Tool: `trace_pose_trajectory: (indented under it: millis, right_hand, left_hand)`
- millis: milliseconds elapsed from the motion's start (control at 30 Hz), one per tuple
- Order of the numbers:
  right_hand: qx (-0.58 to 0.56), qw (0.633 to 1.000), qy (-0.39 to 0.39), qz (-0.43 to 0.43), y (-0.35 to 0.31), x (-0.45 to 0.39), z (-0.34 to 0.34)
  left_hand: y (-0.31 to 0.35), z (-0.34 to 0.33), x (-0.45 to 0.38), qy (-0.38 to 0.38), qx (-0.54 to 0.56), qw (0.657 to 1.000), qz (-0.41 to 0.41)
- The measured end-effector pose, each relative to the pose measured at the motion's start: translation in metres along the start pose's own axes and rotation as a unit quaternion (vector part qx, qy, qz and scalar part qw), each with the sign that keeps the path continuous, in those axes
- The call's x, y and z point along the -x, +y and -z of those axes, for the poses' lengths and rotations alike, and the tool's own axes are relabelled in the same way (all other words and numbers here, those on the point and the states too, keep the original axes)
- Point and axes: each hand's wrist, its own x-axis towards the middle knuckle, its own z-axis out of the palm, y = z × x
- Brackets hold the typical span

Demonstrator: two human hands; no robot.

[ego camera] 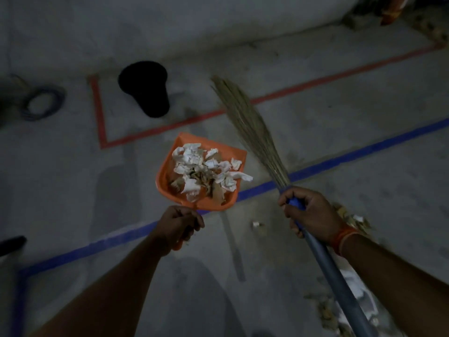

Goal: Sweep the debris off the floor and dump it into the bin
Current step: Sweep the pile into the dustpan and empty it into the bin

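Debris (206,171): paper scraps and dry leaves, heaped in orange dustpan (167,164), raised off floor (73,190) w/ black bin (145,88) well ahead by the wall edge. Left hand (178,223): fingers curled round pan handle. Right hand (308,212): fingers wrapped round broom (255,132) handle. Procedure: keep pan level, approx. over bin mouth before tipping; more debris lies on floor near right arm.

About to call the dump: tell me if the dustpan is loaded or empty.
Loaded. The dustpan holds a heap of white paper scraps and dry leaves, held level by the left hand.
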Motion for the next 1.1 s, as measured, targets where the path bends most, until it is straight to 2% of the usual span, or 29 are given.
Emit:
trace_pose_trajectory:
  millis: [233,400,600,833,1100]
  right_hand:
    - [-0.011,1.000,-0.005,0.001,-0.069,-0.164,-0.022]
    - [-0.013,1.000,-0.020,-0.014,-0.106,-0.282,-0.043]
    - [-0.008,0.998,-0.047,-0.032,-0.146,-0.403,-0.074]
    - [0.008,0.998,-0.031,-0.053,-0.164,-0.523,-0.113]
    - [-0.015,0.997,-0.016,-0.072,-0.180,-0.585,-0.151]
  left_hand:
    - [0.101,0.116,-0.101,0.070,0.007,0.997,0.025]
    - [0.141,0.207,-0.195,0.125,0.012,0.991,0.054]
    - [0.189,0.311,-0.318,0.136,-0.030,0.988,0.067]
    - [0.224,0.396,-0.458,0.152,-0.099,0.979,0.094]
    - [0.243,0.438,-0.532,0.137,-0.224,0.956,0.129]
